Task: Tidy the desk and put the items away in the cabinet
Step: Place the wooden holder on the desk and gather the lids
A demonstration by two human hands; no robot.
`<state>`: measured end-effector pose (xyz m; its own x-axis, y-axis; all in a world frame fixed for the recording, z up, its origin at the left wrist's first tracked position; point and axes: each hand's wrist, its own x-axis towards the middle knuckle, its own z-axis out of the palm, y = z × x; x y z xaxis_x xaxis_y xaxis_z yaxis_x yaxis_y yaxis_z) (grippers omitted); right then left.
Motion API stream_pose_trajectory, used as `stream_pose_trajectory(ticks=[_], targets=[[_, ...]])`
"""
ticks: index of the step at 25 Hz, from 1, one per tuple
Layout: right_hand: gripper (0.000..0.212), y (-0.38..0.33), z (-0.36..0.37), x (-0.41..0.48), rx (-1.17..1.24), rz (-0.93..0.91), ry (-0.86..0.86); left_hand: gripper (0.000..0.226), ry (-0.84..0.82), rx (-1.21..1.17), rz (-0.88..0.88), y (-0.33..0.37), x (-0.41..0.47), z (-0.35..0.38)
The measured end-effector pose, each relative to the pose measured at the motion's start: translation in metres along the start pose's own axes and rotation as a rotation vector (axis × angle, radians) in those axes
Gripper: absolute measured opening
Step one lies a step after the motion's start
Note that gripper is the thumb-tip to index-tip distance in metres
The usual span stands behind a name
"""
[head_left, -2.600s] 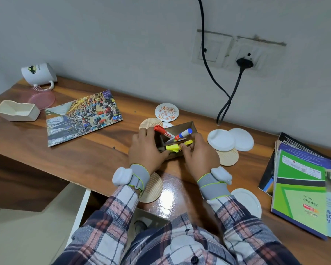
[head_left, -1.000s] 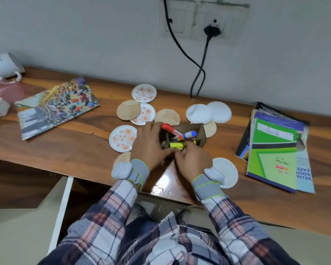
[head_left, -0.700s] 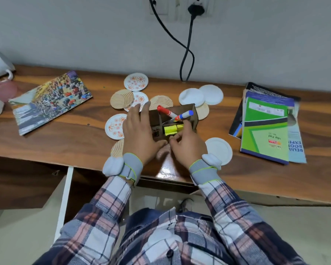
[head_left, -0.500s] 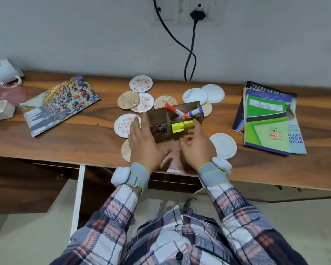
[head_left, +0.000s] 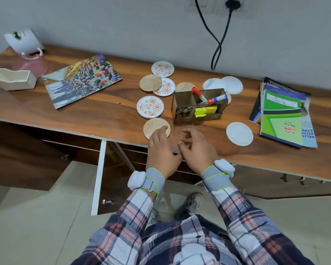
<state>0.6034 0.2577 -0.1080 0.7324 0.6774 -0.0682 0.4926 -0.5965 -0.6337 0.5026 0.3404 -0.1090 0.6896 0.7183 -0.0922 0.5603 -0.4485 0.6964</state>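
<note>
A brown desk organiser stands upright on the wooden desk, holding a red marker, a blue marker and yellow sticky notes. Both hands hover at the desk's front edge, apart from the organiser. My left hand has its fingertips over a wood-patterned coaster. My right hand has loosely curled fingers and holds nothing. Several floral, wooden and plain white coasters lie scattered around the organiser.
A photo print lies at the left, with a cream tray, a pink coaster and a white mug beyond it. Stacked booklets lie at the right. A cabinet door stands open below the desk. A black cable hangs on the wall.
Both hands set the organiser upright on the desk, let go of it and drew back to the front edge. The view has tilted further down.
</note>
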Motion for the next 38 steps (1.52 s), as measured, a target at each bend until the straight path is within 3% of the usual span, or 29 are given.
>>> stream_pose_trajectory(ticks=[7,15,22,28,31,36,38], targets=[[0.035,0.017,-0.022,-0.016,-0.034,0.028,0.021,0.052,-0.065,-0.028,0.059,0.022,-0.008,0.022],[0.036,0.109,-0.095,-0.014,0.012,0.14,0.119,0.029,-0.156,-0.056,0.223,0.112,-0.002,0.099],[0.041,0.239,-0.189,0.024,-0.024,0.165,0.251,0.056,-0.157,0.02,0.279,0.216,0.04,0.213],[0.053,0.313,-0.222,0.055,-0.131,0.345,0.177,0.083,-0.108,0.204,0.036,0.247,0.092,0.252],[0.061,0.317,-0.214,0.065,-0.18,0.328,0.194,0.093,-0.074,0.33,-0.014,0.252,0.104,0.258],[0.08,0.325,-0.233,0.086,0.086,0.401,0.177,0.094,-0.137,0.446,-0.091,0.271,0.133,0.262],[0.077,0.326,-0.24,0.094,0.19,0.467,0.161,0.089,-0.189,0.397,-0.112,0.272,0.146,0.258]])
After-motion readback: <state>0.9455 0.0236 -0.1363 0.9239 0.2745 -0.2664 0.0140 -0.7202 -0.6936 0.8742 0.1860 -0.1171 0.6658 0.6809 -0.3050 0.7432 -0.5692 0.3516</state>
